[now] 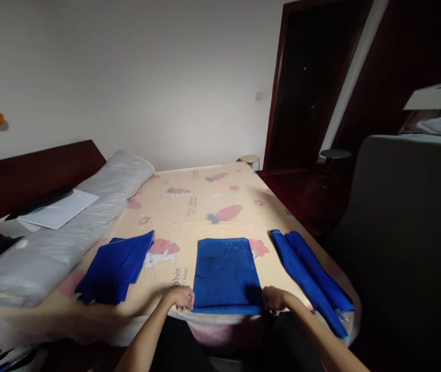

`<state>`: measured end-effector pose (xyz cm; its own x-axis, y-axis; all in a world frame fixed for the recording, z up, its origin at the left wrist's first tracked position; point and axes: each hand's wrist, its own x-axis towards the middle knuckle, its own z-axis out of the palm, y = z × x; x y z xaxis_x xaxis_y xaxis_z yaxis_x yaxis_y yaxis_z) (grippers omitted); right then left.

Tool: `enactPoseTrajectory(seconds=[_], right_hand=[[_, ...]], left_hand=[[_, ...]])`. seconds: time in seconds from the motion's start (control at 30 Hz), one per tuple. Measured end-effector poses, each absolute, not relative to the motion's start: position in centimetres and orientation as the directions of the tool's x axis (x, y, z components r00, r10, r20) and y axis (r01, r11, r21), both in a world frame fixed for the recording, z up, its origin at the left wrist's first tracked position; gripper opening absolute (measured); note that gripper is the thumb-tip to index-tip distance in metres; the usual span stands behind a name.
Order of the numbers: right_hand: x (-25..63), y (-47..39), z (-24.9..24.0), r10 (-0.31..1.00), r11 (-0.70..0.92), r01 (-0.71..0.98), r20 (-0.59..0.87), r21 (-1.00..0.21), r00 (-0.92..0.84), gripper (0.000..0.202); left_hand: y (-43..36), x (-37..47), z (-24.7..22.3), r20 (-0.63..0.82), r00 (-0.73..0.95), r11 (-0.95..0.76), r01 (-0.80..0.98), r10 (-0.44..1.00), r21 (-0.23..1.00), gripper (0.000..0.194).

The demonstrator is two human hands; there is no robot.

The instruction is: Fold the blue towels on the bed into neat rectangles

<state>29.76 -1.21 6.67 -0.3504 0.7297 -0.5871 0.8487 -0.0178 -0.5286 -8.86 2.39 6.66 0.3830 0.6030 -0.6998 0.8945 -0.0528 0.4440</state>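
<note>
A blue towel (pixel 226 268) lies flat in a rectangle near the bed's front edge, its near edge turned over in a narrow strip. At its near left corner my left hand (pixel 182 297) is closed, fingers pinching the cloth. My right hand (pixel 274 299) is closed in the same way at the near right corner. To the left rests a loose stack of blue towels (pixel 113 266) with uneven edges. On the right, two blue towels rolled lengthwise (pixel 309 279) lie side by side, slanting towards the near right edge.
The bed (pixel 220 196) wears a cream sheet with carrot prints. A long grey bolster-like quilt (pixel 100 186) lies along the left, with a white flat item (pixel 59 209) on it. A grey chair-like panel (pixel 410 232) stands right; a round stool (pixel 250 159) is beyond.
</note>
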Motion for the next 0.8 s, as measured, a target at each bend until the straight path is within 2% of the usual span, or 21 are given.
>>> enactPoseTrajectory(seconds=[0.17, 0.4, 0.47, 0.6, 0.8], right_hand=[[29.7, -1.1, 6.8, 0.704, 0.014, 0.905, -0.639, -0.425, -0.311, 0.022], [29.9, -1.1, 6.8, 0.739, 0.015, 0.892, -0.596, -0.453, -0.315, 0.016], [29.9, -1.2, 7.0, 0.79, 0.008, 0.873, -0.532, -0.488, -0.305, 0.012], [29.7, -0.9, 7.9, 0.918, 0.026, 0.791, -0.298, -0.612, -0.261, 0.003], [29.2, -0.2, 9.8, 0.97, 0.044, 0.59, -0.106, -0.806, -0.217, 0.016]], left_hand=[[2.3, -8.7, 7.1, -0.695, 0.386, -0.055, 0.893, 0.607, 0.447, 0.015], [2.1, -8.7, 7.4, -0.68, 0.383, -0.052, 0.89, 0.626, 0.454, 0.011], [2.2, -8.6, 7.5, -0.637, 0.39, -0.061, 0.878, 0.665, 0.474, 0.01], [2.7, -8.1, 8.2, -0.466, 0.405, -0.071, 0.809, 0.786, 0.583, 0.007], [3.8, -8.0, 9.5, -0.26, 0.348, -0.025, 0.64, 0.9, 0.768, 0.016]])
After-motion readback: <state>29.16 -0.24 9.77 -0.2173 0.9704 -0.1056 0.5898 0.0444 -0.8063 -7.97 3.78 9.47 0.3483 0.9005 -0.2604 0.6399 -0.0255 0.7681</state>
